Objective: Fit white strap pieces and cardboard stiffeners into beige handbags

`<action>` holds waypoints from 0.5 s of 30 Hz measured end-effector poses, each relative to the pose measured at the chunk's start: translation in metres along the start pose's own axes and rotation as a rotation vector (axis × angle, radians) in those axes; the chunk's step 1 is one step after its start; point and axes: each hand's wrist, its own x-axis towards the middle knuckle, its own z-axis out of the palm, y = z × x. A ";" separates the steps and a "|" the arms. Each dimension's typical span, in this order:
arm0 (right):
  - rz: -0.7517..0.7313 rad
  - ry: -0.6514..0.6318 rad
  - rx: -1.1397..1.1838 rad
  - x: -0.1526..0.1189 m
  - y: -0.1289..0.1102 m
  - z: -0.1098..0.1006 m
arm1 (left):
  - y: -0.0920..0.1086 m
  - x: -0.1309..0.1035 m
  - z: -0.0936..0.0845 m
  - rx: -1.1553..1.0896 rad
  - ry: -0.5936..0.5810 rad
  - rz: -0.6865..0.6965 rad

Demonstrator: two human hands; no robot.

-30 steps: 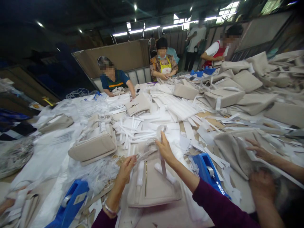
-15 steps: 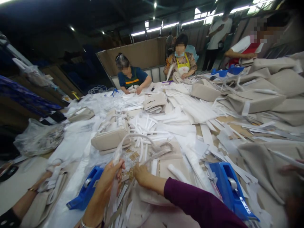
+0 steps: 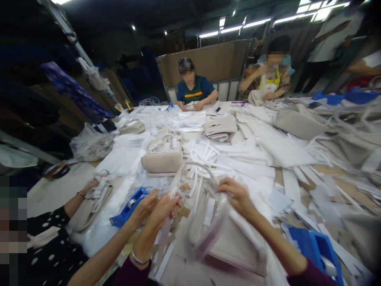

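Whereas both hands were close together half a second ago, the right hand (image 3: 236, 196) is now apart, at the top of the handbag (image 3: 238, 250), its grip too blurred to tell. Left of the handbag, which tape dispensers (image 3: 314, 248) flank, the left hand (image 3: 162, 212) is closed on the strap (image 3: 176, 183); a co-worker's hand (image 3: 145, 205) has arrived alongside. Assessment: handling appears widened from strap to bag.

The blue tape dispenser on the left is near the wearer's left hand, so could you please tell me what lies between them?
In the head view, a co-worker's hand shows between the blue tape dispenser and the left hand.
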 end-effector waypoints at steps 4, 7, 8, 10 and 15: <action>0.076 0.093 -0.026 -0.028 0.069 -0.107 | -0.033 -0.010 0.035 0.012 -0.223 -0.070; 0.260 -0.154 -0.287 -0.041 0.120 -0.136 | -0.055 -0.011 0.048 0.153 -0.339 -0.089; 0.292 -0.146 -0.399 -0.041 0.127 -0.134 | -0.062 -0.009 0.048 0.191 -0.342 -0.085; 0.250 -0.061 -0.521 -0.030 0.120 -0.110 | -0.073 -0.002 0.042 0.253 -0.268 -0.050; 0.052 -0.213 0.021 0.047 0.042 0.039 | -0.098 0.018 0.029 0.428 -0.278 0.052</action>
